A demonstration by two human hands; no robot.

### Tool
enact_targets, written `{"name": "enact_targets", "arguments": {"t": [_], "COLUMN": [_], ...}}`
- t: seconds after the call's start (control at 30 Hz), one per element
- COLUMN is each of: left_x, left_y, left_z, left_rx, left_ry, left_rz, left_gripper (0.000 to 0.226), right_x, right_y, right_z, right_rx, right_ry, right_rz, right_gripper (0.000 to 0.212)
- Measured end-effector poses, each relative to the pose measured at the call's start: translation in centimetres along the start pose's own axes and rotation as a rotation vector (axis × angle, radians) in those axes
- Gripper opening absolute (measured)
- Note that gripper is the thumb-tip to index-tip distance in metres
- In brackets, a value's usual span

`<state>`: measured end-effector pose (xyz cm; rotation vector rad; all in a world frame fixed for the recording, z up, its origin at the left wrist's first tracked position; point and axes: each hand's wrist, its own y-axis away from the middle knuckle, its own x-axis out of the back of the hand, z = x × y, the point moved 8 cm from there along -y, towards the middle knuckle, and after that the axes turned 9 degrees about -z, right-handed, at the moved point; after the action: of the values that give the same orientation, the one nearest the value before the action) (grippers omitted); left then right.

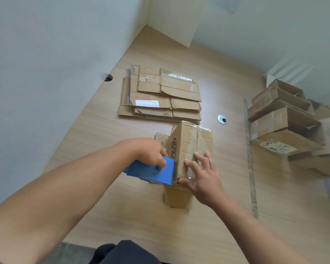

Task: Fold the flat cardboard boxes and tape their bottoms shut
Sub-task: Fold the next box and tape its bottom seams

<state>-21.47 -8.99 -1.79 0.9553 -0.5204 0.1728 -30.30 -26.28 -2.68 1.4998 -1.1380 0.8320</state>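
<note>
Fingers (198, 160) of the right hand (205, 181) are spread wide and flat on top of the cardboard box (189, 138), pressing on it, w/ the thumb at the near edge. Left hand (149, 151) has its fingers curled round a blue tape gun (152, 171) and grips it. The tape gun's front end touches the box's near left edge, right beside the right hand.

The box stands on the table (179, 235), about in the middle, top flaps closed. Shiny clear tape lies along the seam on top. It's blurry, so maybe it goes all the way across, can't tell. One flap sticks out low down, toward the person.

Behind the box, just beside it, lies a stack of flat boxes (160, 96), some w/ white labels. On the right, well apart, is a pile of folded boxes (280, 119) w/ open sides showing. Between the box and that pile is a round metal hole (222, 119) in the table. A long grey strip (251, 159) runs along the table on the right.
</note>
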Motion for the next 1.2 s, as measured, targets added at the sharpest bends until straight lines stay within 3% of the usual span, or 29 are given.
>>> {"name": "enact_targets", "arguments": {"t": [0.13,0.3,0.43,0.5,0.6,0.77,1.07,1.2], "left_x": [0.4,1.0,-0.3,-1.6,-3.0,-5.9,-10.1,-9.1], "left_y": [0.1,0.3,0.9,0.9,1.1,1.5,1.6,2.3], "left_z": [0.9,1.8,2.0,0.8,-1.8,-5.6,-8.0,-7.2], "left_rx": [0.032,0.082,0.133,0.134,0.137,0.201,0.244,0.26], "left_ry": [-0.067,-0.173,-0.364,-0.312,-0.16,-0.191,-0.211,-0.185], "left_rz": [0.03,0.092,0.178,0.194,0.283,0.446,0.462,0.409], "left_gripper": [0.026,0.032,0.013,0.012,0.028,0.061,0.072,0.066], "right_x": [0.0,0.1,0.3,0.3,0.2,-0.2,-0.6,-0.4], "right_y": [0.0,0.0,0.3,0.4,0.5,1.0,1.5,1.6], "right_z": [-0.3,-0.6,-0.8,-0.7,-0.7,-0.6,0.0,0.4], "right_rx": [-0.037,-0.065,-0.08,-0.085,-0.097,-0.051,0.028,0.075], "right_ry": [0.006,-0.012,-0.049,-0.08,-0.089,-0.097,-0.146,-0.21], "right_rz": [-0.071,-0.1,-0.098,-0.097,-0.082,-0.092,-0.085,-0.078], "right_gripper": [0.073,0.064,0.064,0.063,0.064,0.066,0.065,0.065]}}
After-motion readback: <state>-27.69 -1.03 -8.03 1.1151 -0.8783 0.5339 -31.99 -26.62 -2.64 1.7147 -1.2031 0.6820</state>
